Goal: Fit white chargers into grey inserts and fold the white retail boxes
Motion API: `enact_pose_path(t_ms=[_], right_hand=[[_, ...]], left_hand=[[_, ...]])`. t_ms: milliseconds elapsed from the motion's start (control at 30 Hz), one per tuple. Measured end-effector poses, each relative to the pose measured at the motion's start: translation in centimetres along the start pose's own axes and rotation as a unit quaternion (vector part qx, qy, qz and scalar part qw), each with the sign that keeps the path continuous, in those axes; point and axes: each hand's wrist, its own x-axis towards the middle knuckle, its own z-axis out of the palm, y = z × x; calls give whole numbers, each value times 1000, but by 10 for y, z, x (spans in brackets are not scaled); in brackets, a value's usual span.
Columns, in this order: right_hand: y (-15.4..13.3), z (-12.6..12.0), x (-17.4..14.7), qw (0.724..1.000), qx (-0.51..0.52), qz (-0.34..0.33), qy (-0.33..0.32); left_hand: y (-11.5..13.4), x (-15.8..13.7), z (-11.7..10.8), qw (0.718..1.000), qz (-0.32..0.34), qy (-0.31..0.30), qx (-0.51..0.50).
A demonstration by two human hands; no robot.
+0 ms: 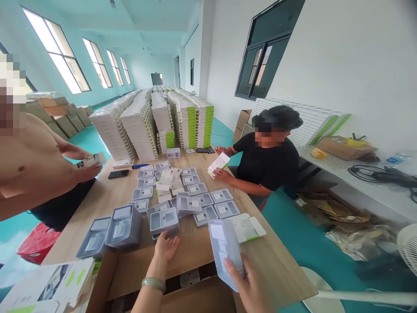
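My right hand (249,282) grips a clear plastic tray (224,245), tilted up above the front part of the table. Whether it is one tray or several nested ones I cannot tell. My left hand (167,247), with a pale green bangle at the wrist, is palm up and holds nothing. Its fingertips are at the front of a short stack of plastic trays (164,221). Two taller tray stacks stand to its left, the nearer one a deep stack (123,228). Flat white-and-green boxes (249,228) lie behind the tray in my right hand.
An opened cardboard carton (130,271) is right in front of me. Many trays with small white pieces cover the wooden table (280,265). A co-worker in black (267,156) holds a white box; another person (32,161) stands left. Tall box stacks (140,126) rise behind.
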Motion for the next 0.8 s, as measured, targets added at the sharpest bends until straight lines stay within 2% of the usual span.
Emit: enact_pose_path(t_ms=[67,133,200,267,433,567,700,800], right_hand=[[-9,13,1,998,-31,-51,-24],[-21,26,0,991,-68,-99,-61],[-33,36,-4,981,-95,-138,-103],[-41,42,-8,970,-97,-161,-151],[-50,46,-9,950,-88,-173,-247],[-57,46,-11,938,-73,-191,-279],[-59,43,-9,935,-73,-225,-265],[-47,42,-6,938,-101,-262,-202]], left_hand=[[-14,-33,0,999,-15,-44,29],[-33,-66,1,992,-17,-112,49],[-46,-93,1,977,27,-202,62],[-48,-110,0,963,65,-247,84],[-27,-124,-10,956,94,-249,120],[-13,-127,-19,964,65,-246,81],[-2,-130,-21,973,4,-231,4],[-3,-127,-26,976,9,-214,-32]])
